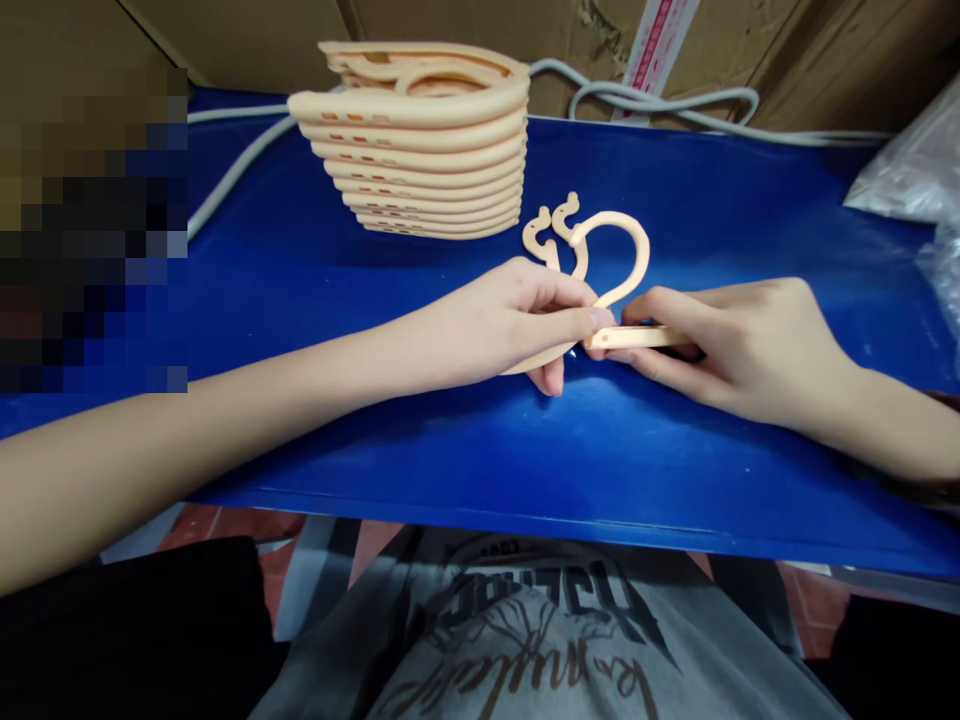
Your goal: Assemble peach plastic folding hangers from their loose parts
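Note:
My left hand [517,315] is closed around a cream plastic hanger piece [643,255], whose curved hook rises beyond the fingers. A bit of its arm shows below the palm. From the right, my right hand [757,340] pinches a slim cream hanger arm [637,337] with a small hole at its end. That end meets my left thumb and the base of the hook; whether the two pieces are joined I cannot tell. Just behind my left hand are two small cream hook-shaped pieces [535,238], their lower parts hidden by the hand.
A tall stack of cream hanger parts [420,135] stands at the back of the blue table [465,450]. White cable [675,100] runs along the rear edge before cardboard boxes [480,30]. A clear plastic bag [911,165] lies at the right. The upper left is pixelated.

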A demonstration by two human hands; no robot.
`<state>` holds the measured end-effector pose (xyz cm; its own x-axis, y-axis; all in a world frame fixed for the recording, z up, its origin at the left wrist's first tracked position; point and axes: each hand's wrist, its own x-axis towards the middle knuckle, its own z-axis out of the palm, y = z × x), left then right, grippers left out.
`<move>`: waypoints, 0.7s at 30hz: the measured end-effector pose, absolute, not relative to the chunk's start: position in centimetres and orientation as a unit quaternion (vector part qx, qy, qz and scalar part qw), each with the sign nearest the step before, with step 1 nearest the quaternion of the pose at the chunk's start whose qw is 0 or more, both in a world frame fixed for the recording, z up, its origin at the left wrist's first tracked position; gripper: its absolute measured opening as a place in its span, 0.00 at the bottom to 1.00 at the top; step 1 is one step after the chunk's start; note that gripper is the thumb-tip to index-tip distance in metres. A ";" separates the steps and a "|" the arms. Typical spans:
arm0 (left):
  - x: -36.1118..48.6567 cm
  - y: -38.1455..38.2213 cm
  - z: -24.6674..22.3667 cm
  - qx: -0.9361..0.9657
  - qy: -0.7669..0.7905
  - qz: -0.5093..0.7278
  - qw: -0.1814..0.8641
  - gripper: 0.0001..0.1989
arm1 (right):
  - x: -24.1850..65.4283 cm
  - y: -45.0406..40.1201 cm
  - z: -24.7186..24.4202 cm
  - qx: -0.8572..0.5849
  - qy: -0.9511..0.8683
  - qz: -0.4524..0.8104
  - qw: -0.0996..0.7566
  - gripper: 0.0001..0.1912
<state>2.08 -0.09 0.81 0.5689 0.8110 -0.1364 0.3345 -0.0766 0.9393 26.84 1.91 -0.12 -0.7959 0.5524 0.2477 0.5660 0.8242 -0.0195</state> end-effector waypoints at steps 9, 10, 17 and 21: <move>2.2 -0.3 0.9 0.719 0.397 0.217 0.528 0.13 | 26.9 2.0 -0.1 -0.268 -0.957 -0.032 0.106 0.24; 2.2 -0.3 0.9 0.719 0.397 0.216 0.529 0.12 | 26.9 2.0 -0.1 -0.267 -0.957 -0.032 0.107 0.25; 2.2 -0.5 0.8 0.728 0.388 0.229 0.516 0.14 | 27.1 2.4 -0.2 -0.253 -0.961 -0.014 0.109 0.23; 2.2 -0.5 0.6 0.728 0.390 0.230 0.514 0.12 | 27.2 2.4 -0.3 -0.246 -0.962 -0.013 0.118 0.22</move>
<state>2.22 -0.54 0.60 0.5893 0.8051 -0.0665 0.3317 -0.1661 0.9286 27.20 2.41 -0.27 -0.8516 0.4698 0.2324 0.4758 0.8789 -0.0333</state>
